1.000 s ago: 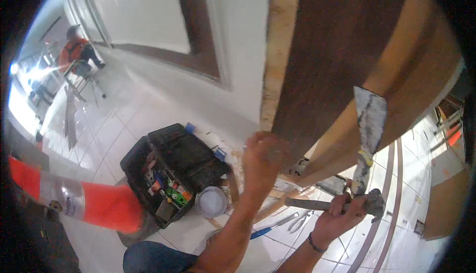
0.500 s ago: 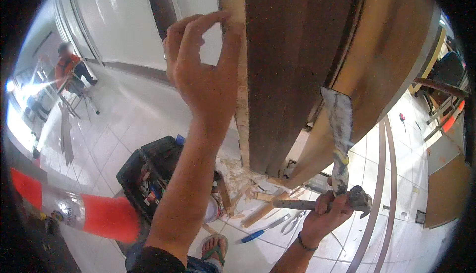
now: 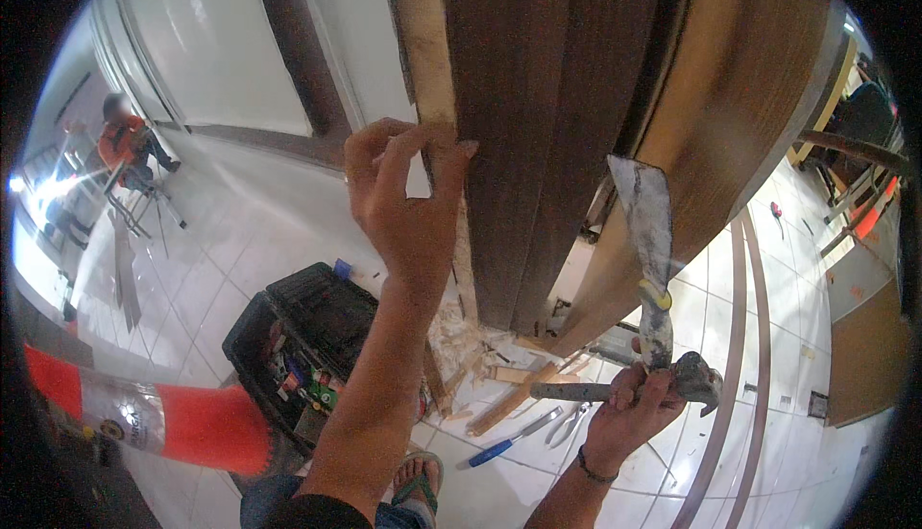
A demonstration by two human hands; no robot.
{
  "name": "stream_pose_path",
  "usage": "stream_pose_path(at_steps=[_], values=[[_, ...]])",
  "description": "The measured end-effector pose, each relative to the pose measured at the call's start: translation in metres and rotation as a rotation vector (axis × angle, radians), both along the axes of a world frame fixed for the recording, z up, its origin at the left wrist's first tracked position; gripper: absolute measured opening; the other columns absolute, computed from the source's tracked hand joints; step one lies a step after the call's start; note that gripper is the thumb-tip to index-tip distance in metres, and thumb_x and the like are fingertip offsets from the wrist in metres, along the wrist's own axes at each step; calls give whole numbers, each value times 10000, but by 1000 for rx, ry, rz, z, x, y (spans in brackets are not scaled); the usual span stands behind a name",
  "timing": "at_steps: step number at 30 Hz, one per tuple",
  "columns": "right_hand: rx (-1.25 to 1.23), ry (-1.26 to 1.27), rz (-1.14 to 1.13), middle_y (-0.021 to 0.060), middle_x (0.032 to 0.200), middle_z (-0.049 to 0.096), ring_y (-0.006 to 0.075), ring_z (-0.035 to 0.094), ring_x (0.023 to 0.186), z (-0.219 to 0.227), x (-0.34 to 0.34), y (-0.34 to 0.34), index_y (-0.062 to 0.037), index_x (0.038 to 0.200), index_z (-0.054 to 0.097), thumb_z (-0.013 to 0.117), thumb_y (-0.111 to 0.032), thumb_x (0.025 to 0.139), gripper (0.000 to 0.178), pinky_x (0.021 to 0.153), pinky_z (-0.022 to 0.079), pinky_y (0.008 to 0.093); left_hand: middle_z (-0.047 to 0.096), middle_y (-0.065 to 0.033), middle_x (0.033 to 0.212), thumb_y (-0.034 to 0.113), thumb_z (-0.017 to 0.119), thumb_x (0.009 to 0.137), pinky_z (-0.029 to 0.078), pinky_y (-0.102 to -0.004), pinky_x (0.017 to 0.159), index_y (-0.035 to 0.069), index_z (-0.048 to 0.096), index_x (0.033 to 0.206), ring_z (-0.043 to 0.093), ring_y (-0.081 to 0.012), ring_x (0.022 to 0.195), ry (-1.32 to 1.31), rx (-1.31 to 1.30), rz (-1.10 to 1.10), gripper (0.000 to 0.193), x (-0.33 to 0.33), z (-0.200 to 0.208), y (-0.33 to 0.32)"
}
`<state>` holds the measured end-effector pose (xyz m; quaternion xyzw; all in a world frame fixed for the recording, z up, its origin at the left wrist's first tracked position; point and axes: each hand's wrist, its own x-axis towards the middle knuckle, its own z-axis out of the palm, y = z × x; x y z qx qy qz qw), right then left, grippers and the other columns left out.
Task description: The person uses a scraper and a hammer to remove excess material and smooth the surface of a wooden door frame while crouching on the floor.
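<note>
My left hand (image 3: 408, 198) is at the raw, pale edge of a dark brown wooden panel (image 3: 543, 135). Its thumb and fingers are bent together in a pinch on that edge; the exact contact is partly hidden. Lower right, my right hand (image 3: 629, 409) is closed around two tools at once. One is a hammer (image 3: 576, 392), lying sideways with its worn metal head on the right. The other is a scraper (image 3: 643, 212) with a broad, stained blade pointing up, in front of a lighter brown wooden panel (image 3: 740, 116).
Wood shavings (image 3: 451, 337) and offcuts (image 3: 514, 399) litter the tiled floor beside a blue-handled chisel (image 3: 514, 438) and pliers (image 3: 569, 425). An open black toolbox (image 3: 322, 303) and an orange-white cone (image 3: 206, 423) are left. Long strips (image 3: 735, 337) lie right. A person (image 3: 125, 145) sits far left.
My left hand has moved down along the panel's edge, its thumb and fingers drawn closer together. The view has shifted slightly. My right hand keeps the hammer and scraper in nearly the same pose.
</note>
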<state>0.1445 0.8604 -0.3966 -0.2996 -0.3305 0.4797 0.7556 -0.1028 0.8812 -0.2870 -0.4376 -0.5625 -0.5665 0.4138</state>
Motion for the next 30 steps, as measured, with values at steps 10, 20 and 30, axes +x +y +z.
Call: stream_pose_path(at_steps=[10,20,30], values=[[32,-10,23,199,875,655,19,375,430,-7,-6,1,-30,980,476,622,-216,906,247,345,276,164,580,-92,1001,121,793,666,396,-397,881,57,680,804,526,-282,988,-231,-52,121,189,19,8,1],[-57,-8,-6,187,860,654,25,363,433,4,-7,0,-28,930,496,604,-202,914,205,341,282,168,542,-130,1079,139,769,680,355,-443,926,58,675,803,487,-319,1048,-302,39,89,175,20,5,9],[-30,16,-16,201,890,659,28,349,410,4,-6,-1,-6,926,518,612,-218,911,232,337,276,173,541,-99,1088,174,799,665,361,-435,905,103,689,779,491,-306,1046,-356,3,146,174,24,-8,5]])
